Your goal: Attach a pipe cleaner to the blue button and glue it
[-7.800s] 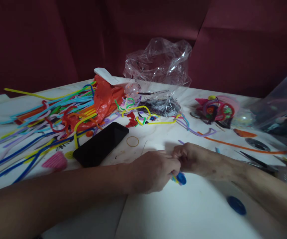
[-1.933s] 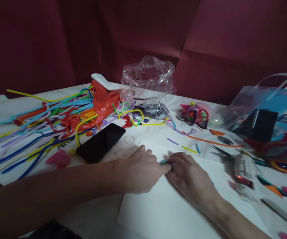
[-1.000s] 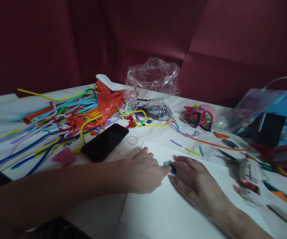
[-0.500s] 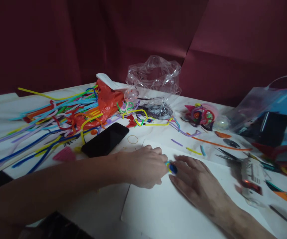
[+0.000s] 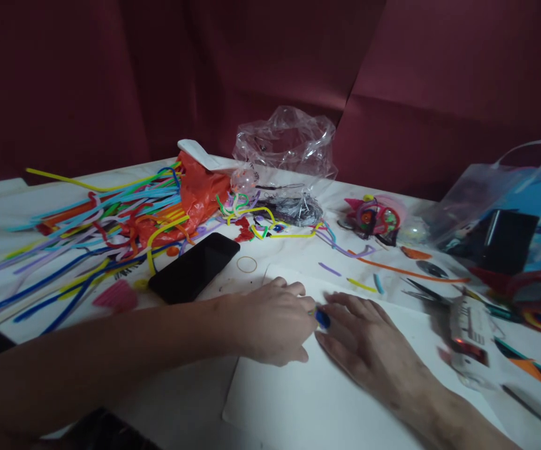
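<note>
A small blue-and-yellow piece [image 5: 323, 319] sits between my two hands, above a white sheet [image 5: 270, 394]; its exact kind is hard to make out. My left hand [image 5: 273, 322] is closed, knuckles up, with the piece poking out at its fingertips. From the other side my right hand [image 5: 368, 334] reaches in low over the sheet. Its fingers are stretched out, with the thumb apart, and their tips come right up to the piece. Whether they touch it is unclear.
Left lie a black phone [image 5: 195, 267], colourful pipe cleaners [image 5: 111, 212] and a red plastic bag [image 5: 199, 194]. Behind is a clear plastic bag [image 5: 284, 144]. To the right are a glue gun [image 5: 471, 334], scissors [image 5: 427, 290] and a decorated pink object [image 5: 376, 219].
The view has shifted slightly, so most things appear a little further left. My left hand has turned slightly, and less of the small piece's yellow shows. My right hand keeps nearly the same pose.
</note>
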A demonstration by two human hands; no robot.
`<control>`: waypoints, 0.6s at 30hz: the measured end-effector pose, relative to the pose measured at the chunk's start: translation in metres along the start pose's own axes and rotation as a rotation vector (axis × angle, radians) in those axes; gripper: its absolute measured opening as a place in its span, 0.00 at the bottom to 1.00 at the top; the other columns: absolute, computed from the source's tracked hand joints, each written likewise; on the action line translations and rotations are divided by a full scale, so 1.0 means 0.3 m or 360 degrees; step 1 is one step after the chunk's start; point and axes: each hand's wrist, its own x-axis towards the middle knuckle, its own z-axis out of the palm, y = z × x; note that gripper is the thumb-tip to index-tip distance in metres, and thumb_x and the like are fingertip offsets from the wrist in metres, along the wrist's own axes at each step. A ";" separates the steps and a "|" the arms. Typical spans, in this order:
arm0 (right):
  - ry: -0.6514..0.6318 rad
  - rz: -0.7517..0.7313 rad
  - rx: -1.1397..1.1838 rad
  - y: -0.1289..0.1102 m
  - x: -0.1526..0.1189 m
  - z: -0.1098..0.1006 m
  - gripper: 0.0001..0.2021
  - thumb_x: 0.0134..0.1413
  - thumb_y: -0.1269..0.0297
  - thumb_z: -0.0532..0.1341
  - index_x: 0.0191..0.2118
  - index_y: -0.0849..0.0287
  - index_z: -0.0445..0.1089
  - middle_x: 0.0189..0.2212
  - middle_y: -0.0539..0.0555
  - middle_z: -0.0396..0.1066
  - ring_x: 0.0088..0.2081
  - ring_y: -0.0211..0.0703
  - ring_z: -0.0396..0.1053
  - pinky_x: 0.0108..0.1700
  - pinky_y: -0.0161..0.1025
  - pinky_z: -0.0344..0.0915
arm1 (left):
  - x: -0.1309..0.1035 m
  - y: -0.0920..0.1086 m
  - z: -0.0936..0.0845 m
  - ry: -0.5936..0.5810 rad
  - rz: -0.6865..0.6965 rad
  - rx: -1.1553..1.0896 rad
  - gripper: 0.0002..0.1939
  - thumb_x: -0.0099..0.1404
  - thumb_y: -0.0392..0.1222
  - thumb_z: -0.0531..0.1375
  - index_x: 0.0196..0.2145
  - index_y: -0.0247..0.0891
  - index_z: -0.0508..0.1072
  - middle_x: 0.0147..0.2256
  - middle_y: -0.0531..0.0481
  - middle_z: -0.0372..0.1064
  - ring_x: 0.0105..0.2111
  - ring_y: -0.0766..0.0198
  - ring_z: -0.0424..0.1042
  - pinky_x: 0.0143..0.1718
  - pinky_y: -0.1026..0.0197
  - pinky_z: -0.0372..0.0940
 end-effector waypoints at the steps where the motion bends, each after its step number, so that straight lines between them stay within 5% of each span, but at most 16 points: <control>1: -0.0012 -0.0008 -0.0004 -0.001 0.000 -0.001 0.17 0.56 0.59 0.50 0.46 0.59 0.68 0.48 0.60 0.61 0.49 0.55 0.58 0.48 0.58 0.58 | -0.001 0.004 -0.002 -0.0002 -0.0018 0.0007 0.13 0.57 0.49 0.60 0.34 0.35 0.71 0.38 0.46 0.67 0.42 0.56 0.61 0.40 0.57 0.56; 5: -0.0079 -0.0015 0.0052 0.003 -0.008 -0.003 0.17 0.57 0.58 0.51 0.48 0.58 0.68 0.49 0.58 0.61 0.50 0.54 0.58 0.48 0.56 0.60 | -0.006 0.017 -0.014 -0.0061 -0.0081 0.0041 0.16 0.56 0.51 0.59 0.35 0.35 0.71 0.39 0.43 0.66 0.40 0.55 0.62 0.39 0.56 0.57; 10: 0.0178 0.0060 0.0043 0.041 -0.043 -0.030 0.23 0.58 0.55 0.50 0.52 0.66 0.65 0.49 0.61 0.62 0.49 0.54 0.61 0.46 0.52 0.66 | -0.003 -0.009 -0.032 -0.0101 -0.0130 0.0002 0.14 0.59 0.48 0.57 0.38 0.34 0.69 0.37 0.44 0.68 0.39 0.56 0.65 0.39 0.57 0.58; 18: 0.0155 -0.0024 -0.0024 0.078 -0.066 -0.075 0.19 0.58 0.61 0.48 0.46 0.60 0.71 0.47 0.59 0.64 0.46 0.54 0.64 0.42 0.53 0.69 | 0.040 -0.065 0.013 0.0187 -0.0231 -0.0205 0.07 0.61 0.34 0.54 0.32 0.37 0.72 0.32 0.49 0.67 0.37 0.63 0.66 0.39 0.62 0.58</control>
